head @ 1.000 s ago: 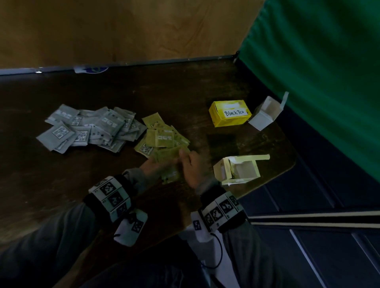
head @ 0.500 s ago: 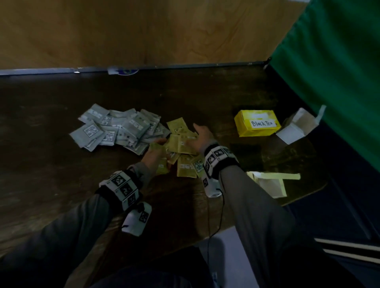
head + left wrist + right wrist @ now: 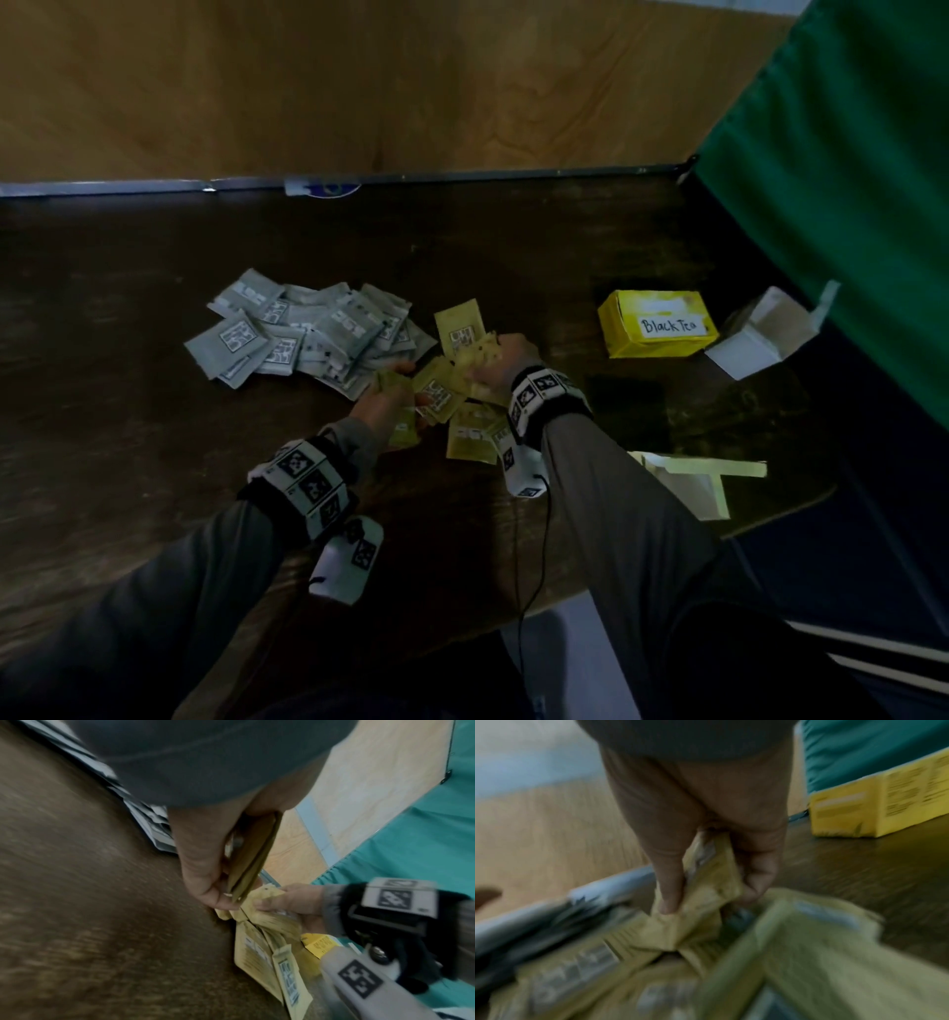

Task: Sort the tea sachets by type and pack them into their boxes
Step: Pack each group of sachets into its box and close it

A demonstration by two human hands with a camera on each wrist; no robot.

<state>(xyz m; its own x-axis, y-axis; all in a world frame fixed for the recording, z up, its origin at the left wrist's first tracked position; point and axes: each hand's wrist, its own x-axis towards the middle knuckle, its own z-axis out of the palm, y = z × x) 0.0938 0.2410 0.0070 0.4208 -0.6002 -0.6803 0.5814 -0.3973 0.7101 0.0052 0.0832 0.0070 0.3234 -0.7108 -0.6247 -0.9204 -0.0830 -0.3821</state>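
Yellow tea sachets [image 3: 464, 439] lie in a loose heap at the middle of the dark table, with a pile of grey sachets [image 3: 303, 334] to their left. My left hand [image 3: 387, 398] grips a small upright stack of yellow sachets [image 3: 253, 858] between thumb and fingers. My right hand [image 3: 500, 360] pinches a crumpled yellow sachet [image 3: 706, 882] just above the heap. A shut yellow box labelled Black Tea [image 3: 657, 324] stands to the right. An open pale yellow box [image 3: 693, 483] lies near the table's front right edge.
An open white box [image 3: 760, 339] lies tipped beside the Black Tea box, against a green cloth [image 3: 847, 180]. A wooden wall panel [image 3: 359, 87] stands behind the table [image 3: 102, 411]. The table's rounded right edge drops off past the open box.
My right hand went from beside the open pale box forward to the yellow heap and picked up a sachet. My left hand kept its stack and shifted slightly forward.
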